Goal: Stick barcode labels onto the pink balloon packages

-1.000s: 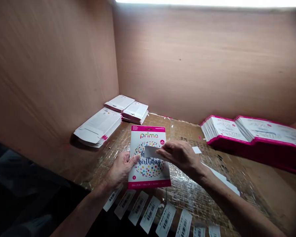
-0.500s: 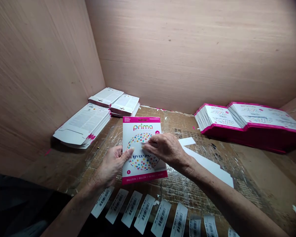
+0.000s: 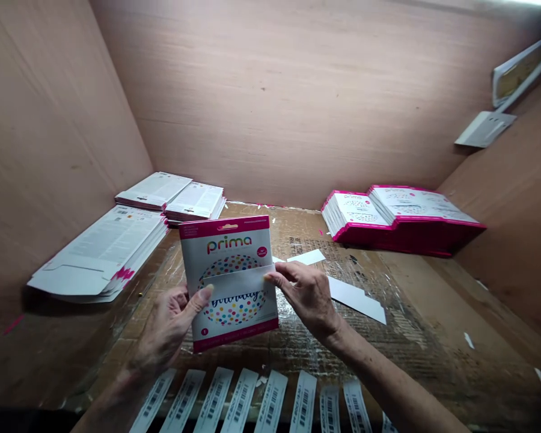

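My left hand (image 3: pixel 174 319) grips the left side of a flat balloon packet (image 3: pixel 238 313), its thumb on the front and its fingers behind. The packet is white with pink bands, a hang hole at the top, "prima" lettering and a dotted balloon picture. A white paper strip (image 3: pixel 241 281) lies across the middle of this picture, covering part of the print. My right hand (image 3: pixel 304 294) pinches the strip's right end at the packet's right edge. The left thumb touches the strip's left end. The packet is held tilted above the cardboard-covered table (image 3: pixel 162 349).
Stacked packets (image 3: pixel 99 246) lie back side up at the left. More packets (image 3: pixel 406 210) lean in a pink-edged row at the back right. Loose white strips (image 3: pixel 356 297) lie right of my hands. Several barcode labels (image 3: pixel 241 400) line the front edge. Wooden panels (image 3: pixel 288 102) enclose the table.
The white strip now spans the packet's front, and my right hand has moved from the picture's middle to the packet's right edge. The packet is tilted more. The view has shifted right.
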{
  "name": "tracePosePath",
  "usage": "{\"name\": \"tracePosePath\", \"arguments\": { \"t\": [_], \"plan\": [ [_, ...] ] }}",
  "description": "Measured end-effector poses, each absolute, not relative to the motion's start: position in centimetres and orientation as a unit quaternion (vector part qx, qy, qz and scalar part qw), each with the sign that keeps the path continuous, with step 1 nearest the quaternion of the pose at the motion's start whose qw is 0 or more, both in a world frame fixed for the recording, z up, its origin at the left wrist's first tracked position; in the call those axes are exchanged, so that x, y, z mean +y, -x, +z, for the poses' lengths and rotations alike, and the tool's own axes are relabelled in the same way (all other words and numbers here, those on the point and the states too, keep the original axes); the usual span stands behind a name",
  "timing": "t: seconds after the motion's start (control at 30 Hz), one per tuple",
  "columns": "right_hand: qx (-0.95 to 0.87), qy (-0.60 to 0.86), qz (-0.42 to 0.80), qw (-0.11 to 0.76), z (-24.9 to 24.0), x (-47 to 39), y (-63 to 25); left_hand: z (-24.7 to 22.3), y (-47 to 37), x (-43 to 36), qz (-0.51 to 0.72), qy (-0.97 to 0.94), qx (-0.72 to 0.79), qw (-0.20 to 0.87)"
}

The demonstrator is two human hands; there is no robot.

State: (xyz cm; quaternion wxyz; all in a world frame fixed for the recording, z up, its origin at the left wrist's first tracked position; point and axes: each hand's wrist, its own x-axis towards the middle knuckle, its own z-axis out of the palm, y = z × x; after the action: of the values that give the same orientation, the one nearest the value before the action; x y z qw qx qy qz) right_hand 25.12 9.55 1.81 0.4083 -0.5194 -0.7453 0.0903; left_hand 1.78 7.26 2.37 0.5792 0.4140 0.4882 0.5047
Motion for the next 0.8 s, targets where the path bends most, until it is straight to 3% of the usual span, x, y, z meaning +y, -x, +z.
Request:
{"name": "tracePosePath", "arguments": {
  "t": [0.13,0.23,0.37,0.5,0.7,0.8],
  "plan": [
    [-0.603,0.454,0.431,0.494,1.4,9.5,-24.4,2.1,-2.1,7.4,0.482,-0.453,0.522,0.538],
    [-0.517,0.411,0.567,0.492,0.8,9.6,-24.0,2.2,-2.7,7.2,0.481,-0.491,0.533,0.493],
    [-0.505,0.375,0.622,0.466,0.7,9.6,-24.1,2.7,-3.8,7.1,0.473,-0.511,0.521,0.494],
    [-0.502,0.364,0.61,0.493,1.8,9.6,-25.0,3.4,-3.9,6.9,0.492,-0.502,0.477,0.527],
    [-0.514,0.34,0.618,0.489,2.3,9.2,-26.3,2.8,-3.3,6.4,0.472,-0.348,0.418,0.694],
    [-0.505,0.364,0.626,0.469,1.4,9.0,-26.2,3.0,-3.9,6.6,0.488,-0.282,0.453,0.69]
  ]
}}
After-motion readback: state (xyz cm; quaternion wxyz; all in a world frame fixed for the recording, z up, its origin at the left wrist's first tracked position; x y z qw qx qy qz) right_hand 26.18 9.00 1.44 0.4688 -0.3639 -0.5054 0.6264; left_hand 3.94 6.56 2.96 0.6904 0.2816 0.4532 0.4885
